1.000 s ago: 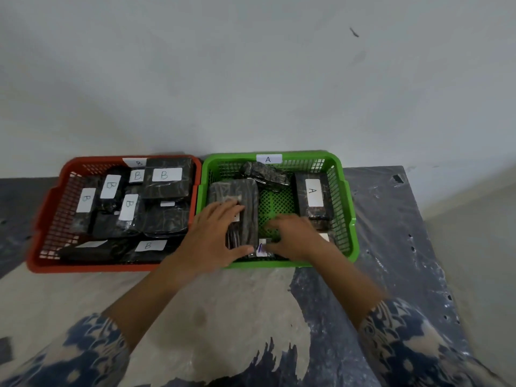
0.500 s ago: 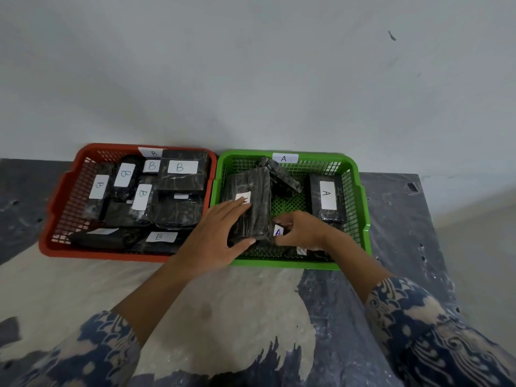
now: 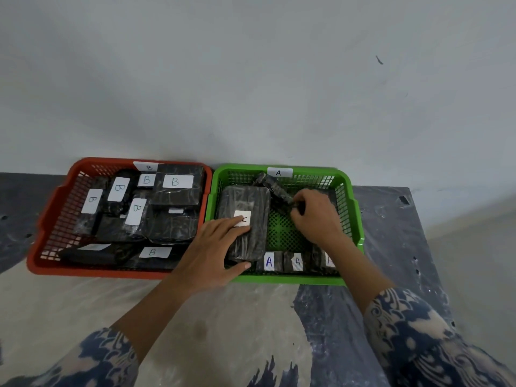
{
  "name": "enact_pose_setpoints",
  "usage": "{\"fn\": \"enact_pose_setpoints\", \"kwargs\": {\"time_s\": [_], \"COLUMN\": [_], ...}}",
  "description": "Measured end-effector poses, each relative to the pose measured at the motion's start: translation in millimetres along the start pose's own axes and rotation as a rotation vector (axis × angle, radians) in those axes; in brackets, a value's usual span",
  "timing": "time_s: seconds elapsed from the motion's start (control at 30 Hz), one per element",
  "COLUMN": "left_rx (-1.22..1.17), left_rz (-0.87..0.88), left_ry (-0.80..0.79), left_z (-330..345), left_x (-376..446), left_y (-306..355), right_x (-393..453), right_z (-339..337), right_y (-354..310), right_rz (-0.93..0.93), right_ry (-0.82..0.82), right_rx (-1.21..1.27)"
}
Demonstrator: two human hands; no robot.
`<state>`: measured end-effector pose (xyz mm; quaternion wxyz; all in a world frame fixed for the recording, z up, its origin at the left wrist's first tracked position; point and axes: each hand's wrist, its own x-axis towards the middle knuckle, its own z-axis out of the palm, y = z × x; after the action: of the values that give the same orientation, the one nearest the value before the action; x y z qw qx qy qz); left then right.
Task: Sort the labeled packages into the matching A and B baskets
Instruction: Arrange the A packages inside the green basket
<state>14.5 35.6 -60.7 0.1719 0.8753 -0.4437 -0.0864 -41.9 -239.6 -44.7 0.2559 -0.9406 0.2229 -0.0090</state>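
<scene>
The left hand (image 3: 215, 255) lies with straight fingers flat on the large package (image 3: 245, 216) to steady it in the green basket (image 3: 290, 280), while the right hand (image 3: 315, 216) curls its fingers around a small package (image 3: 275, 188), apparently to tidy it.

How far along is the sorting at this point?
Nearly finished, it seems. The red basket holds packages labelled B, and the green basket has packages labelled A along its near edge. No packages lie loose on the table. The left hand rests on a large package in the green basket; the right hand grips a small package at the back. Only tidying seems left.
</scene>
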Motion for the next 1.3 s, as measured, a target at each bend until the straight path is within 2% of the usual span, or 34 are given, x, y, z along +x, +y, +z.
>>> {"fn": "enact_pose_setpoints", "kwargs": {"time_s": [0.03, 0.1, 0.17, 0.27, 0.4, 0.47, 0.53, 0.6, 0.63, 0.77, 0.83, 0.9, 1.13, 1.23, 1.3], "left_rx": [-0.002, -0.01, -0.024, -0.081, -0.238, -0.289, -0.356, -0.547, -0.699, -1.352, -1.647, -1.795, -1.721, -1.62, -1.584], "left_rz": [-0.008, -0.018, -0.027, -0.054, -0.159, -0.194, -0.223, -0.299, -0.359, -0.566, -0.652, -0.713, -0.757, -0.762, -0.788], "left_ry": [0.001, 0.004, 0.007, 0.001, -0.01, 0.01, 0.034, -0.005, -0.039, -0.152, -0.125, -0.091, -0.067, -0.075, -0.098], "left_z": [0, 1, -1, -3, -8, -12, -15, -22, -27, -41, -45, -47, -52, -51, -51], "left_x": [0, 0, -1, -1, 1, 2, 4, 10, 14, 32, 33, 29, 15, 11, 10], "left_y": [0, -1, 1, 6, 13, 19, 28, 42, 51, 85, 97, 102, 105, 103, 98], "right_x": [6, 15, 22, 27, 14, 0, -19, -43, -56, -97, -113, -128, -152, -158, -159], "right_z": [4, 14, 24, 30, 17, 4, -11, -21, -24, -20, -15, -11, -4, -6, -9], "right_y": [-2, -9, -13, -11, -7, -5, -9, -17, -23, -49, -59, -67, -77, -81, -79], "right_rz": [-0.002, 0.013, 0.05, 0.091, 0.134, 0.207, 0.309, 0.346, 0.305, -0.003, -0.117, -0.162, -0.165, -0.175, -0.088], "right_ry": [0.025, -0.025, -0.07, -0.039, 0.08, 0.144, 0.125, 0.098, 0.098, 0.193, 0.261, 0.253, 0.276, 0.221, 0.175], "right_rx": [-0.085, -0.194, -0.223, -0.197, 0.091, 0.354, 0.65, 0.85, 0.879, 0.637, 0.549, 0.584, 0.636, 0.673, 0.761]}}
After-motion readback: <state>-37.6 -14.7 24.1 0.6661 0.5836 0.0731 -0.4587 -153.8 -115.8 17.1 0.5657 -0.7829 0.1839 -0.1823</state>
